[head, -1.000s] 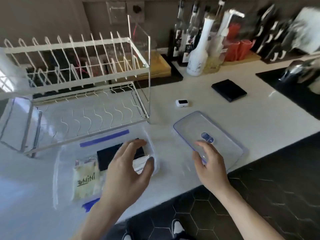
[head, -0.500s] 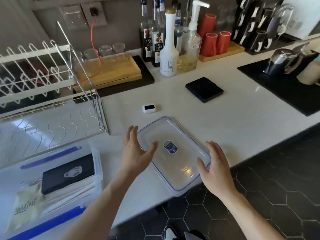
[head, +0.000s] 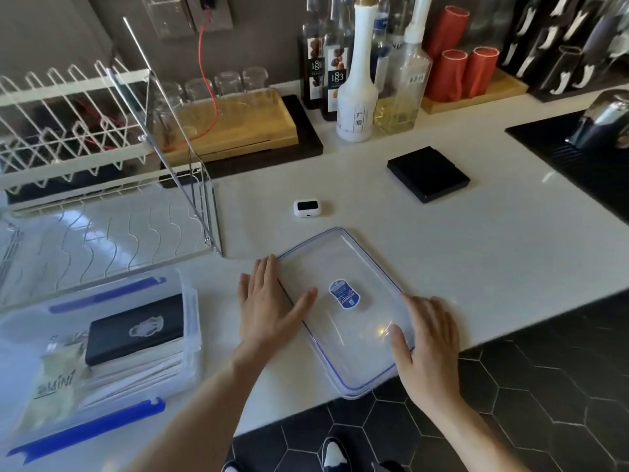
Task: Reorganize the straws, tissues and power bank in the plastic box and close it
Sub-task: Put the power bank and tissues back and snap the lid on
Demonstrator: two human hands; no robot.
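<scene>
Right hand point(head: 427, 338) spread flat on near right corner of lid point(head: 343, 308), left hand point(head: 269, 304) open against its left edge, neither gripping, lid flat on counter point(head: 476, 253), uncovered box point(head: 102, 345) left holding power bank point(head: 136, 330), tissues point(head: 54, 390), rack point(head: 85, 165) behind.

A white tabletop point(head: 442, 253) fills the middle; a grey wall point(head: 68, 28) runs across twelve o'clock, and black hexagon-tiled floor point(head: 531, 386) lies at five o'clock.

Bright daylight glares off the white table point(head: 442, 253) beyond the hands; soft shadows, slight blur, edges bowed by the wide lens.
</scene>
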